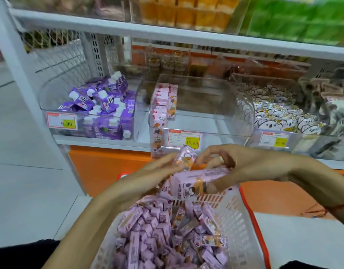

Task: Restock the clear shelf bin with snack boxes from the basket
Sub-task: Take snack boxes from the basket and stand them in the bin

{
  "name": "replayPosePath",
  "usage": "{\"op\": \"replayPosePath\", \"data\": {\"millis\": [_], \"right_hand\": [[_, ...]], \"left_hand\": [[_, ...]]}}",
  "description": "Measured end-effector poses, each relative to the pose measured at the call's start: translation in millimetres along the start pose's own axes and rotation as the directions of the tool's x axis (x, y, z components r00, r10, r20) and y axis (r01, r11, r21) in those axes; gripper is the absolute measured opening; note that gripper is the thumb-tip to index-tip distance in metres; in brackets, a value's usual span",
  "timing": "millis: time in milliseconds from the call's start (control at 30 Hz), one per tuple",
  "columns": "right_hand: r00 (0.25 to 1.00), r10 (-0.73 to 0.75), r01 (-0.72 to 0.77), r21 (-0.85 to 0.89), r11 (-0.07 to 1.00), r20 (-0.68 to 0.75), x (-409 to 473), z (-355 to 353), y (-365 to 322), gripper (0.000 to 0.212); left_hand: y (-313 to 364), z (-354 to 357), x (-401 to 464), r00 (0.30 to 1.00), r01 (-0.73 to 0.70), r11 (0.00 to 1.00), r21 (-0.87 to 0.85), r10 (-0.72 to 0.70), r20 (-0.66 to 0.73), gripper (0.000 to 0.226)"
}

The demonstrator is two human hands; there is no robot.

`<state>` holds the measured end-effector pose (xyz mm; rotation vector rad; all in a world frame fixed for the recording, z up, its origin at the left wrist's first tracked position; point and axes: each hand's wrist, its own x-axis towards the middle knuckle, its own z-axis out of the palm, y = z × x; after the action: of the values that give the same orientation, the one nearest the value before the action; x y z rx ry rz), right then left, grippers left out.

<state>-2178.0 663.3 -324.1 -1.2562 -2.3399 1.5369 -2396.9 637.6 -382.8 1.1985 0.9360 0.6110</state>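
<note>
Head view: above the basket (242,220), both hands (235,164) are gripping light, stiff snack boxes (198,181) by their long sides.

I had both hands over the far end of the basket (231,214), left hand (157,171) beside right hand (239,167), each with a snack box between them: one box (184,159) at my left fingertips, a larger box (196,183) under my right. Loose boxes (157,235) lay in the basket below my wrists. Beyond my hands sat the shelf bin (202,113), a few boxes against its left wall. The pouch bin (89,109) stood left of it, another bin (283,117) right.
</note>
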Motion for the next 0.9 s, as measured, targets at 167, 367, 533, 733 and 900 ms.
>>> {"op": "replayPosePath", "data": {"millis": [167,367,533,733,900], "right_hand": [[0.975,-0.082,0.072,-0.053,0.996,-0.206,-8,-10,-16,0.034],[0.984,-0.05,0.077,0.151,0.985,-0.172,-31,-45,-9,0.04],[0.908,-0.226,0.309,0.199,0.93,-0.354,-31,-46,-14,0.041],[0.82,-0.327,0.403,0.066,0.913,-0.47,1,-46,-40,0.057],[0.755,-0.303,0.488,0.189,0.852,-0.582,24,-65,-41,0.041]], "left_hand": [[17,4,7,0.997,0.063,0.979,-0.193,-0.052,0.058,0.032],[51,-9,10,0.998,0.066,0.971,0.228,-0.059,-0.036,0.019],[92,-23,11,0.995,-0.073,0.885,0.46,0.094,-0.022,0.027],[119,-21,33,0.921,-0.154,0.899,0.409,0.28,-0.27,0.032],[116,-18,46,0.834,-0.337,0.865,0.373,0.458,-0.307,0.027]]}}
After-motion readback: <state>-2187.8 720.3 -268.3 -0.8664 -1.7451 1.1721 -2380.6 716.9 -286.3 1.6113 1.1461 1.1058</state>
